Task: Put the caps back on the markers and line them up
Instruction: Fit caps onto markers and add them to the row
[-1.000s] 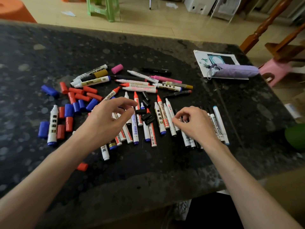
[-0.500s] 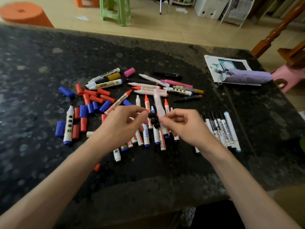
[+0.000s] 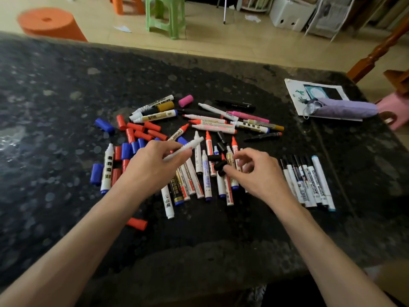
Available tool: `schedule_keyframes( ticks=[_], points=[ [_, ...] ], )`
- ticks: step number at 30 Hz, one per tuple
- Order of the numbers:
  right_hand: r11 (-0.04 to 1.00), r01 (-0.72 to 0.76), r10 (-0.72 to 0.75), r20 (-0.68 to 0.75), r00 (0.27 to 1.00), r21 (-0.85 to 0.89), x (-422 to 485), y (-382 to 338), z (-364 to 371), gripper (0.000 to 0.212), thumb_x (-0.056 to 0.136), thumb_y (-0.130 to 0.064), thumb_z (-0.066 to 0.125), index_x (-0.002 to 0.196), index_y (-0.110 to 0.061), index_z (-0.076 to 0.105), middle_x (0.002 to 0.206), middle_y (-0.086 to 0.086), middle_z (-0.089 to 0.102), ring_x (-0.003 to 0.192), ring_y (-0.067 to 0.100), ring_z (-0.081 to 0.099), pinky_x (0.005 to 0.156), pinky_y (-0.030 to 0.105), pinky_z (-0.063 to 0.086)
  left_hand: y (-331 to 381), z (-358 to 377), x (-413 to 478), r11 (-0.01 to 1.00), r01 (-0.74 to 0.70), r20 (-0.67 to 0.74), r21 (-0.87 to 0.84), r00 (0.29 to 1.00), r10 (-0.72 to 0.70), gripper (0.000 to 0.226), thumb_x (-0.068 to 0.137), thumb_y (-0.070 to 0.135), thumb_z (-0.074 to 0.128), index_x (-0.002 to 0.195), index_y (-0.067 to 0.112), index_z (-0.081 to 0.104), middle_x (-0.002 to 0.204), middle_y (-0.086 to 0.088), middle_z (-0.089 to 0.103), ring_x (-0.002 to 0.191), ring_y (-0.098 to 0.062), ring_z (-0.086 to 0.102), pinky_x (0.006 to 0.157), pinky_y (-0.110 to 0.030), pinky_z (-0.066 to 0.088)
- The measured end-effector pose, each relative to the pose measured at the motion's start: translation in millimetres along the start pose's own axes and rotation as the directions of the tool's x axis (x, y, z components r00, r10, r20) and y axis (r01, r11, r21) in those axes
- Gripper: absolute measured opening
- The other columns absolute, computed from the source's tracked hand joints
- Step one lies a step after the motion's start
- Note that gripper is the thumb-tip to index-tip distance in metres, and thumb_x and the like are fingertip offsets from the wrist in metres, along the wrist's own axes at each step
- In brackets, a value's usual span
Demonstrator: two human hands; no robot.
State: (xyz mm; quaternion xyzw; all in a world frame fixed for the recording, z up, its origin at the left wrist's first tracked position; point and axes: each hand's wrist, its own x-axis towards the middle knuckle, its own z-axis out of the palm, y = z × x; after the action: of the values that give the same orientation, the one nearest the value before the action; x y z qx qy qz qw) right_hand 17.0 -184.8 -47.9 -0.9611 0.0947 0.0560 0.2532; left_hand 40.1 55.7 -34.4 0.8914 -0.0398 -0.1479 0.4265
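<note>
my left hand (image 3: 152, 169) covers the back half of the white marker (image 3: 190, 145) it holds, plus parts of the marker pile (image 3: 205, 180) beneath. i can't tell whether my right hand (image 3: 254, 176) really pinches the black cap (image 3: 219, 166). print on that pile is too blurred to read. the pink stool (image 3: 398, 103) is cut by the right edge.

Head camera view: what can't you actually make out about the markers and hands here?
Head view:
- White marker in the left hand: tip colour lost to blur.
- Markers beneath that hand: tips hidden by it.
- Right hand at the black cap: grip unclear, fingertips cover it.
- Printed sheet: text too small.
</note>
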Motion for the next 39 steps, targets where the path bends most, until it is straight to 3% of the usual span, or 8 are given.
schedule_keyframes(
  ticks=[6,12,18,22,27,30,33,39],
  points=[
    [0.993,0.055,-0.056,-0.004,0.998,-0.106,-9.4,-6.0,7.4,0.038,0.084,-0.052,0.081,0.113,-0.031,0.07,0.098,-0.013,0.063,0.085,0.004,0.057,0.071,0.023,0.046,-2.6,-3.3,1.8,0.995,-0.007,0.001,0.097,1.0,0.007,0.024,0.104,0.041,0.05,0.119,0.038,0.068,0.08,0.002,0.069,0.053,-0.006,0.057,0.052,-0.035,0.048],
    [0.921,-0.047,0.025,0.063,0.998,0.387,-12.0,0.7,-4.6,0.029,0.081,-0.027,0.089,0.098,-0.026,0.065,0.089,-0.009,0.076,0.078,0.003,0.074,0.074,0.024,0.06,-3.7,6.5,0.7,0.997,-0.025,0.12,0.068,0.993,0.017,0.023,0.101,0.049,0.052,0.119,0.05,0.066,0.109,-0.01,0.074,0.095,-0.034,0.071,0.083,-0.052,0.058],
    [0.774,-0.008,-0.046,0.07,0.997,0.633,-15.9,5.3,-10.1,0.017,0.084,-0.029,0.085,0.099,-0.029,0.079,0.086,-0.005,0.079,0.07,0.008,0.072,0.068,0.02,0.052,0.0,11.9,1.0,0.995,-0.075,0.161,0.071,0.985,0.063,0.022,0.1,0.047,0.054,0.118,0.05,0.068,0.1,-0.012,0.074,0.094,-0.038,0.069,0.081,-0.054,0.057],
    [0.69,0.025,-0.082,0.044,0.996,0.723,-15.9,9.9,-8.9,0.025,0.089,-0.013,0.08,0.112,-0.023,0.079,0.09,-0.002,0.08,0.079,0.014,0.075,0.073,0.027,0.057,-2.0,14.2,2.6,0.991,-0.108,0.179,0.074,0.979,0.093,0.024,0.1,0.045,0.054,0.119,0.048,0.069,0.08,0.002,0.072,0.074,-0.029,0.068,0.073,-0.05,0.057],
    [0.657,0.074,-0.149,0.033,0.988,0.75,-19.3,8.6,-9.2,0.025,0.095,-0.001,0.07,0.116,-0.014,0.077,0.096,0.001,0.08,0.085,0.019,0.078,0.071,0.023,0.059,-2.6,17.2,5.4,0.988,-0.127,0.171,0.092,0.979,0.11,0.028,0.101,0.043,0.054,0.124,0.043,0.069,0.089,0.021,0.065,0.088,-0.007,0.067,0.079,-0.028,0.055],
    [0.689,0.127,-0.186,0.006,0.982,0.713,-21.0,8.0,-7.9,0.023,0.094,-0.004,0.073,0.114,-0.015,0.076,0.096,-0.001,0.08,0.086,0.016,0.078,0.071,0.022,0.059,-4.8,16.4,6.9,0.985,-0.154,0.175,0.074,0.975,0.139,0.026,0.101,0.043,0.055,0.122,0.045,0.07,0.079,0.015,0.07,0.079,-0.017,0.069,0.078,-0.043,0.058],
    [0.704,0.159,-0.185,-0.038,0.982,0.693,-22.3,8.1,-6.2,0.024,0.094,-0.006,0.074,0.116,-0.015,0.075,0.095,-0.002,0.079,0.083,0.015,0.078,0.072,0.021,0.058,-7.1,16.9,7.8,0.981,-0.171,0.186,0.09,0.971,0.152,0.026,0.101,0.041,0.055,0.122,0.044,0.07,0.069,0.032,0.063,0.064,-0.006,0.061,0.07,-0.032,0.055],
    [0.747,0.178,-0.161,-0.086,0.983,0.641,-21.9,13.0,-6.9,0.02,0.093,-0.008,0.076,0.111,-0.019,0.077,0.093,-0.005,0.079,0.086,0.013,0.077,0.078,0.024,0.059,-8.0,15.9,9.0,0.984,-0.171,0.151,0.052,0.975,0.161,0.025,0.1,0.042,0.056,0.12,0.044,0.07,0.095,0.024,0.067,0.09,0.0,0.064,0.082,-0.026,0.05]
  ],
)
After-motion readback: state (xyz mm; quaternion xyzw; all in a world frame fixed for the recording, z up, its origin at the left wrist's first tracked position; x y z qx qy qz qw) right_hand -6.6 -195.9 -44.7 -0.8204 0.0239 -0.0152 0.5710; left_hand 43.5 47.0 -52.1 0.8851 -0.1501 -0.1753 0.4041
